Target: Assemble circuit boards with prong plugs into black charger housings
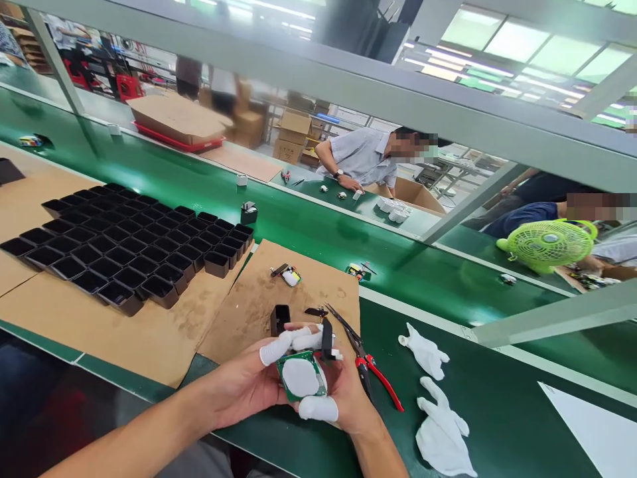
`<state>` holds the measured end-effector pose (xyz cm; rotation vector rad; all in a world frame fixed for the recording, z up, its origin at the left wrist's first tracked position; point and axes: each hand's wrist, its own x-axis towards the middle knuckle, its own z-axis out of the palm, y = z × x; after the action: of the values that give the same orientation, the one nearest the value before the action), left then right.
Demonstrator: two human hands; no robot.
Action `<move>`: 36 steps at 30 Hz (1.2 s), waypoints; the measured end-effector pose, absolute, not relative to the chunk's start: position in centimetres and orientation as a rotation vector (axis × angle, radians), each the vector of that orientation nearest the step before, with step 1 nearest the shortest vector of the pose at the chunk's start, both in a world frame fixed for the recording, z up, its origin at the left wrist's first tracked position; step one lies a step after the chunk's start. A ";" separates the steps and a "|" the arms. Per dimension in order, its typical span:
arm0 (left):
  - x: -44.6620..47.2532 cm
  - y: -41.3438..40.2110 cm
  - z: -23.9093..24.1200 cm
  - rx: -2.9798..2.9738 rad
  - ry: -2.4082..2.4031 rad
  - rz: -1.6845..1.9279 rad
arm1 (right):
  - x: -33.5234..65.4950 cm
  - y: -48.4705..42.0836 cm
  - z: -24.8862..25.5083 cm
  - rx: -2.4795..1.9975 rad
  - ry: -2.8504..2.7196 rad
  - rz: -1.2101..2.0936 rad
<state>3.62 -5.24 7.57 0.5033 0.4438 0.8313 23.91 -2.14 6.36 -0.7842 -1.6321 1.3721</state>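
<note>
Both my hands meet at the lower middle over the brown cardboard sheet [279, 292]. My left hand [249, 382] and my right hand [343, 392] wear white finger cots and together grip a small green circuit board [287, 368] with a white part on it. A black plastic piece [327, 338] stands up between my right fingers. An open black housing [279, 318] sits on the cardboard just beyond my hands. Red-handled cutters [371, 365] lie right of my right hand.
Many empty black housings [129, 245] stand in rows on cardboard at the left. Two white gloves [432, 392] lie on the green bench at the right. A small component [289, 275] rests on the cardboard. Across the green conveyor [318, 232], other people work; a green fan [547, 244] stands at the right.
</note>
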 end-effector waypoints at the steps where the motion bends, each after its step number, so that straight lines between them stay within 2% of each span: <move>1: 3.7 -5.0 7.7 0.537 0.450 0.815 | 24.1 -2.0 6.2 -0.797 -1.564 1.323; 5: 3.2 -3.4 7.1 0.818 0.794 0.940 | 25.5 -0.9 5.5 -0.872 -1.320 1.088; 9: 1.6 -0.6 4.3 1.558 1.370 1.141 | 27.6 0.9 5.1 -0.908 -1.150 0.820; 14: 0.0 2.3 0.2 2.018 1.336 0.829 | 28.8 2.5 4.8 -0.970 -1.063 0.654; 21: -0.2 -0.2 -2.1 2.174 1.280 0.830 | 28.2 2.8 4.5 -1.026 -1.070 0.654; 26: 0.0 -1.0 -0.5 2.132 1.302 0.870 | 28.1 2.4 4.6 -0.986 -1.125 0.666; 33: 0.5 0.5 6.0 1.967 1.066 0.975 | 27.5 1.3 5.3 -0.976 -1.199 0.671; 36: 0.9 2.2 7.1 2.003 0.946 1.001 | 27.1 0.7 6.2 -0.975 -1.251 0.712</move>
<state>0.86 2.24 7.08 2.0034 0.9456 1.0006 27.06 0.74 6.17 -0.9751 -1.2515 0.7121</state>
